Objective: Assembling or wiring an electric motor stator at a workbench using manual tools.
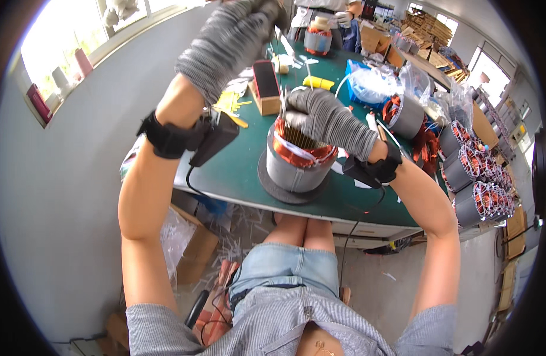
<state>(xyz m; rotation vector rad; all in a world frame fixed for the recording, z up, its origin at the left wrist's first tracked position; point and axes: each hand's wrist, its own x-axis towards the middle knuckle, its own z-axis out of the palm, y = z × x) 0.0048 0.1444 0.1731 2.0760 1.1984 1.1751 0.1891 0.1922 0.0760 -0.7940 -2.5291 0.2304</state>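
Observation:
A motor stator [298, 169] stands upright on a round dark pad [273, 191], its grey shell topped by copper windings [290, 149] with a white band around them. My right hand [327, 116], in a striped grey glove, is closed at the left rim of the windings. A thin pale piece shows by its fingertips, too small to name. High above and to the left, my left hand [240, 41], gloved alike, has its fingers curled at the top edge of the view. A thin line seems to hang below it; what it grips is unclear.
On the green table [225, 172] lie a phone [266, 79] on a small box, yellow strips [230, 102] and a yellow roll [318, 82]. A blue bin [368, 86] and several more stators [489, 202] stand to the right. Across the table is another person [344, 24].

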